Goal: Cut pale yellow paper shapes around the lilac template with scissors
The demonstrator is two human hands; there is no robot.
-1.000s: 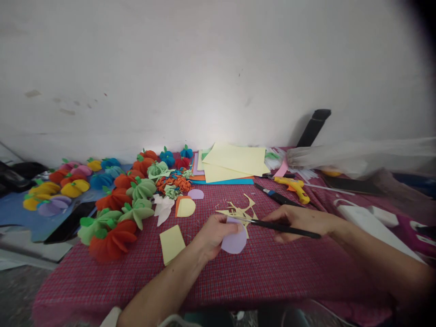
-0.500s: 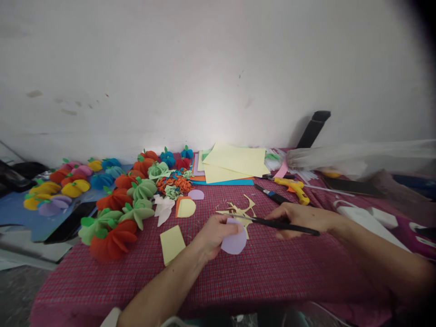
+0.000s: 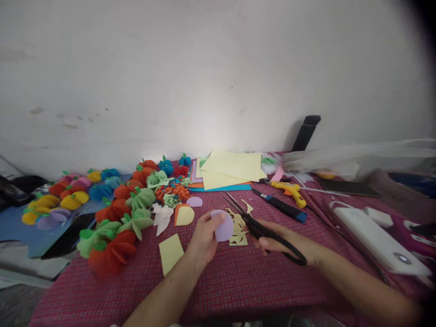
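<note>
Pinched in my left hand is a rounded purple piece, held above the table. Black-handled scissors are in my right hand, their slim blades slightly parted and pointing up and left, apart from the purple piece. Pale yellow scraps lie beneath, between both hands. To the left of my left hand lie a yellow rectangle, a rounded yellow piece on an orange one, and another purple piece.
Colourful pumpkin shapes crowd the left side. Yellow sheets are stacked by the wall. A blue-black cutter, a yellow glue gun and a white device lie at the right on the checked cloth.
The scissors have come away from the purple piece and their blades now point further up. My left hand has moved slightly left and turned the piece upward.
</note>
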